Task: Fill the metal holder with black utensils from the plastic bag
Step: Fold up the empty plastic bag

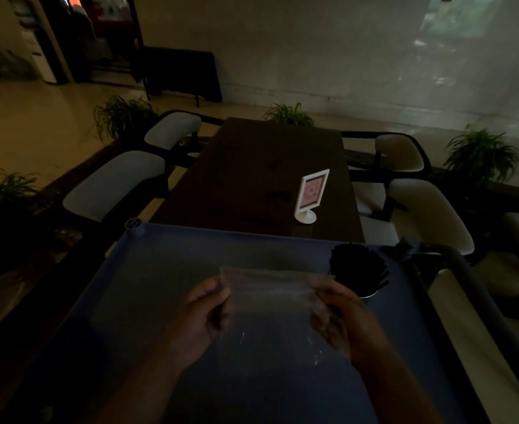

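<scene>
While the room lay dim, the metal holder [368, 292] stood at the blue cart top's [160, 270] far right, crammed with black utensils [357, 264]. Just beside it, the clear plastic bag [270, 304] looked empty, its left edge pinched in the left hand [204, 313], its right in the right hand [340, 316]. Beyond, a table sign's [311, 191] print was unreadable.

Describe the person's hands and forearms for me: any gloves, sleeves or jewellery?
Both the left hand and right hand are bare, with no gloves. The forearms show no sleeves up to the frame edge. No rings, watch or bracelet are visible, though the dim light could hide small items.
</scene>
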The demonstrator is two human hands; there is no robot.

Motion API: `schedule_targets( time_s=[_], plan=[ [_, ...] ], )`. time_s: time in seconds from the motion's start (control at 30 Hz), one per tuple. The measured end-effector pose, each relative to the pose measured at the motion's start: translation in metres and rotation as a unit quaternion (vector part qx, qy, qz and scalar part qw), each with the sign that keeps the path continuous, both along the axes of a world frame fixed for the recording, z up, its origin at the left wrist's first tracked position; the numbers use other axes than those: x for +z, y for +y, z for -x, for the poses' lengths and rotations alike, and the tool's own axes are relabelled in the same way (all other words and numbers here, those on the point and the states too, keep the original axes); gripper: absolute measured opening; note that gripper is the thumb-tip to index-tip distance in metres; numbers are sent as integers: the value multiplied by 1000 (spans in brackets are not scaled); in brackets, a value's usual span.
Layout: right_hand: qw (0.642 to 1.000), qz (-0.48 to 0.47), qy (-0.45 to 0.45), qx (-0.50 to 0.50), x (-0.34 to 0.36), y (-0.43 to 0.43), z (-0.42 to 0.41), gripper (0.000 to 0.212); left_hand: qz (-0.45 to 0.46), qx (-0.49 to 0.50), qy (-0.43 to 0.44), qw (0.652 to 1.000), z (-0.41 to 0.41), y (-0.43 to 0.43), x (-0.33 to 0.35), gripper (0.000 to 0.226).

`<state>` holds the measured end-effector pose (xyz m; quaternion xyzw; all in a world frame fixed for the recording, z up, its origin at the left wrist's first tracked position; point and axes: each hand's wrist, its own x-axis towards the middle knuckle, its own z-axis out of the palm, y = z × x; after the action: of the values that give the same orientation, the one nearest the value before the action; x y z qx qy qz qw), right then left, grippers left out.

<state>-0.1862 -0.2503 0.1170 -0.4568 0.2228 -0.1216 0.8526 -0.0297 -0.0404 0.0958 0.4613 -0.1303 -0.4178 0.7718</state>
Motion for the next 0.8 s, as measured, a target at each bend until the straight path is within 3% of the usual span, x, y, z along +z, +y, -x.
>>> schedule_targets(
  time_s=[0.17, 0.37, 0.47, 0.57, 0.63, 0.73, 0.8],
  plan=[
    [1000, -12, -15, -1, 3, -2, -1, 22, -3, 55, 5, 998, 2, -7, 5, 23],
    [997, 69, 43, 0, 0, -4, -3, 27, -34, 86, 3, 996, 1, -4, 2, 48],
    [989, 131, 70, 19, 1, -3, -3, 23, -60, 88, -38, 994, 0, -4, -1, 38],
    [981, 174, 70, 53, 2, -2, -3, 7, -115, 69, -161, 978, -2, -1, -4, 18],
    [982, 169, 68, 51, 5, -1, -5, 18, -105, 46, -185, 976, -2, 1, -5, 11],
    [984, 160, 58, 58, 14, -2, -7, 26, -107, 19, -149, 983, -3, 7, -3, 34],
    [974, 198, 70, 88, 20, -4, -8, 27, -154, -53, -170, 972, -5, 10, 4, 43]
  ],
)
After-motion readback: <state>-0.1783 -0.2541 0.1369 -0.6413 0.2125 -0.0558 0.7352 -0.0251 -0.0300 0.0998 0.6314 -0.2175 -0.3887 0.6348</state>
